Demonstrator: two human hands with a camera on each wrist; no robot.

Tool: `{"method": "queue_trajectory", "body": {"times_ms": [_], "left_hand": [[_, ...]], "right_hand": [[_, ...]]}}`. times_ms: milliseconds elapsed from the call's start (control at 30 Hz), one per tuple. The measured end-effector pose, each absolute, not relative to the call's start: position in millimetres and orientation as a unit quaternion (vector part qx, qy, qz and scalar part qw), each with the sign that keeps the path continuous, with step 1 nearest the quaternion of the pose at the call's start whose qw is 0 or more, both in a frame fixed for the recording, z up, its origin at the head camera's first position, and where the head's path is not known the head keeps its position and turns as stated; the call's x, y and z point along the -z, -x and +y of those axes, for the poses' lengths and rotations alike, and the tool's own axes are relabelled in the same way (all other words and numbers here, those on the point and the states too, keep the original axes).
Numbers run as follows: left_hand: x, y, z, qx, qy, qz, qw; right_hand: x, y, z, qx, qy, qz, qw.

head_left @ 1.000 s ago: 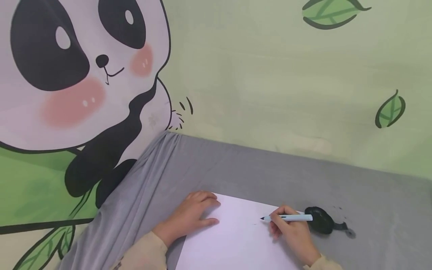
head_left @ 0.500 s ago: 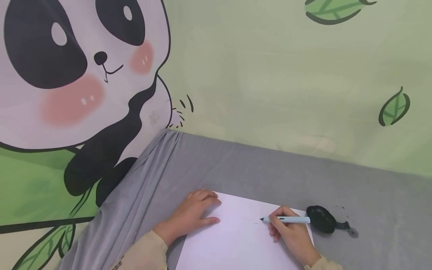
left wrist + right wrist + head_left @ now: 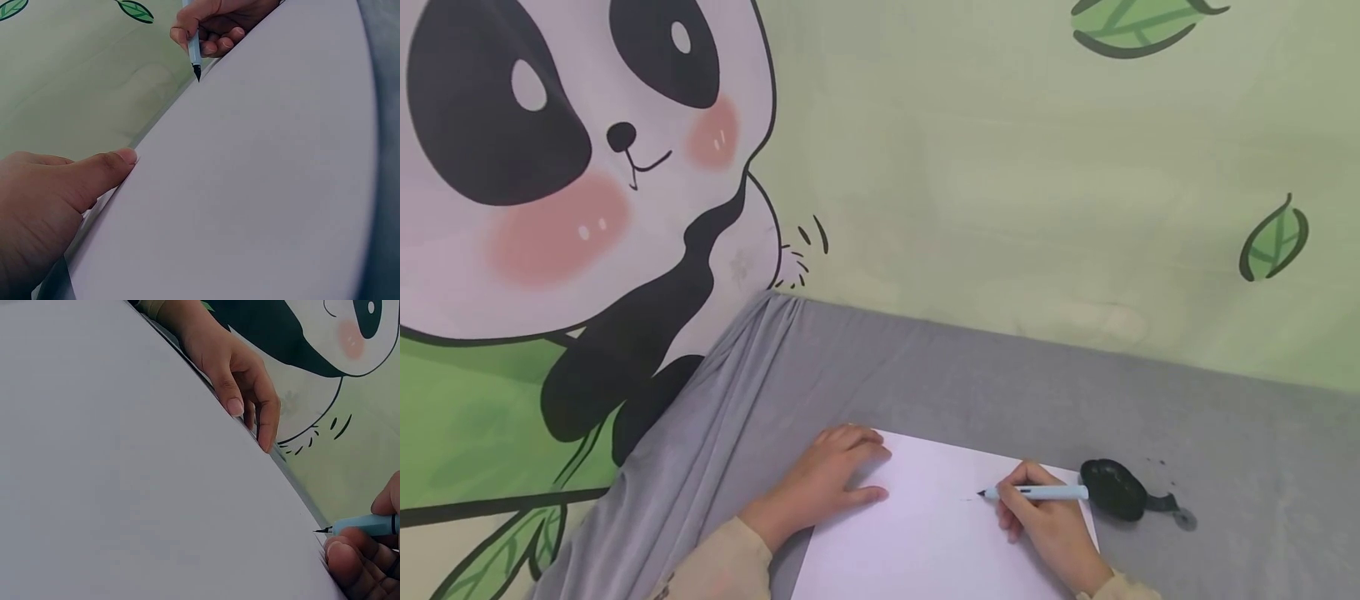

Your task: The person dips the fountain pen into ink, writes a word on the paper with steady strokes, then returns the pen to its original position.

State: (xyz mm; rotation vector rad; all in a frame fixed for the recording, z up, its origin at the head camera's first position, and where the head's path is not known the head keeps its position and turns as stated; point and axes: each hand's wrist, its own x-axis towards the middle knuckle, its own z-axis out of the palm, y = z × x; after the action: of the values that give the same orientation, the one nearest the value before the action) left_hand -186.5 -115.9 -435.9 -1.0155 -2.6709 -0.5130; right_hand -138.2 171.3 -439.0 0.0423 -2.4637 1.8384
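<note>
A white sheet of paper (image 3: 910, 533) lies on the grey cloth. My left hand (image 3: 829, 468) rests on its upper left corner, thumb and fingers spread apart. In my right hand (image 3: 1051, 521) I pinch a light blue pen (image 3: 1045, 492) with a dark pointed tip directed left. The tip is close to a few tiny faint marks on the paper; whether it touches is too fine to tell. The left wrist view shows the pen (image 3: 195, 50) tip down over the sheet. In the right wrist view the pen (image 3: 365, 525) enters from the right edge.
A glossy black oval object (image 3: 1112, 489) with a short stem-like end lies right of the paper, near dark specks on the grey cloth (image 3: 970, 375). Behind stands a pale green wall (image 3: 1000, 167) painted with a panda (image 3: 655, 225) and leaves.
The pen tip has shifted very slightly, and the faint marks beside it extend a little further. My left hand stays in place on the paper. The head view has tilted a little.
</note>
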Motion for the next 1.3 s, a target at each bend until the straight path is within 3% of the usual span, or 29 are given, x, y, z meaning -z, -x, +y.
{"method": "queue_trajectory", "body": {"times_ms": [1300], "left_hand": [[439.0, 188.2, -115.7, 0.170, 0.349, -0.912, 0.131]], "right_hand": [[434.9, 133.4, 172.7, -0.571, -0.063, -0.818, -0.003]]}}
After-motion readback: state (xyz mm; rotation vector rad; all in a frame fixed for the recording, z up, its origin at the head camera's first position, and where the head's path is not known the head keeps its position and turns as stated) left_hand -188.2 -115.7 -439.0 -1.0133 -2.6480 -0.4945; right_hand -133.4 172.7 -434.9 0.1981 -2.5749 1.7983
